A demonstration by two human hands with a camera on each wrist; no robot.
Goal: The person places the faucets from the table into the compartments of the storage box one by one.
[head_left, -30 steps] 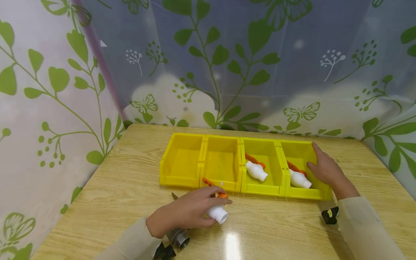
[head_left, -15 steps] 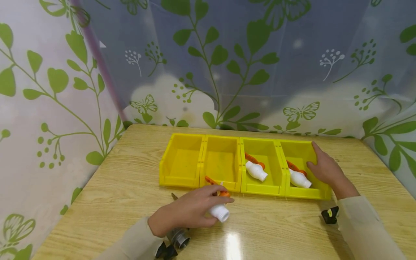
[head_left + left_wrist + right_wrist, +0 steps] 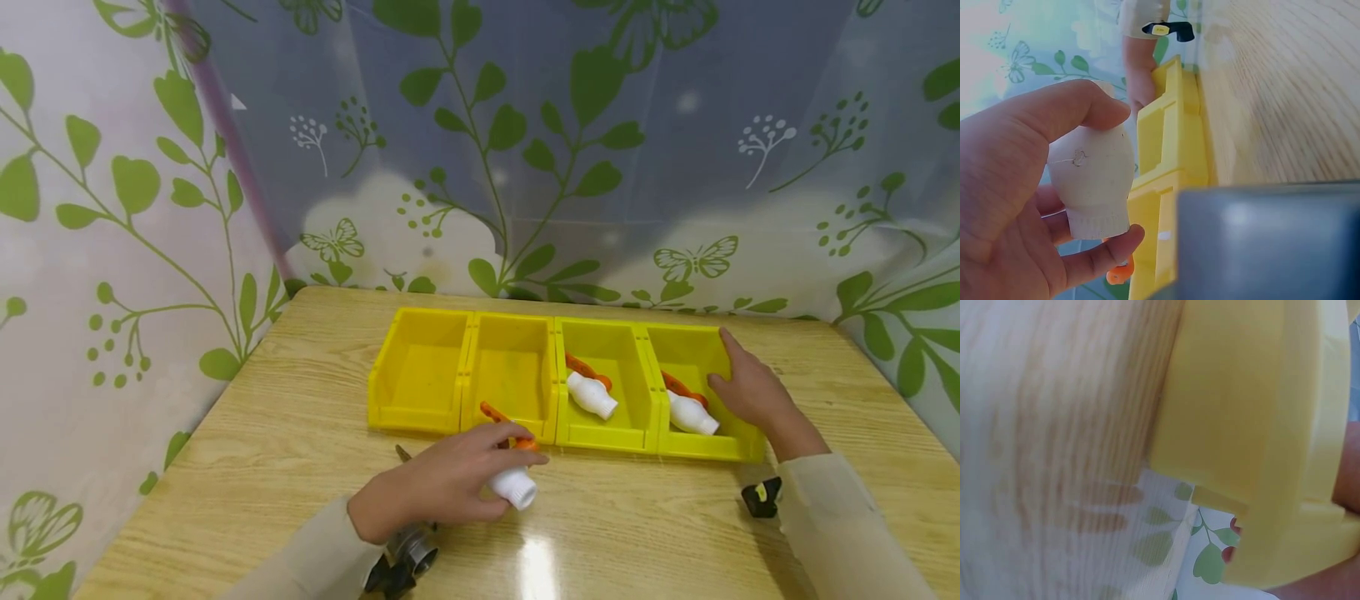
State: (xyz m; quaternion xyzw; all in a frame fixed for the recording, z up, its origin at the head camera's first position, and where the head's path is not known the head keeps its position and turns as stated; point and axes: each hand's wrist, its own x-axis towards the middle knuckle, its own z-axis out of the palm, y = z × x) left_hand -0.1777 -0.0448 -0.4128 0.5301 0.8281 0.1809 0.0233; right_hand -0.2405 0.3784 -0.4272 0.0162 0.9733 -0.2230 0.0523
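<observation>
Four bins (image 3: 600, 438) stand on the table (image 3: 637, 525) beyond the left hand (image 3: 442, 481), the two nearest the right hand (image 3: 753, 389) each containing a valve-like part (image 3: 592, 395).

Wooden table (image 3: 637, 525) (pale): yellow bins (image 3: 557, 392), metal fitting (image 3: 418, 552)

Four yellow bins (image 3: 513, 367), three white valves (image 3: 592, 395), one metal fitting (image 3: 416, 550)

Valve (image 3: 513, 487) wht, handle (image 3: 492, 412) orange; bins (image 3: 512, 367) ylw; tbl (image 3: 630, 533) tan woodgrain; backdrop (image 3: 525, 192) gray-blue/wht, grn leaf + butterfly print.
</observation>
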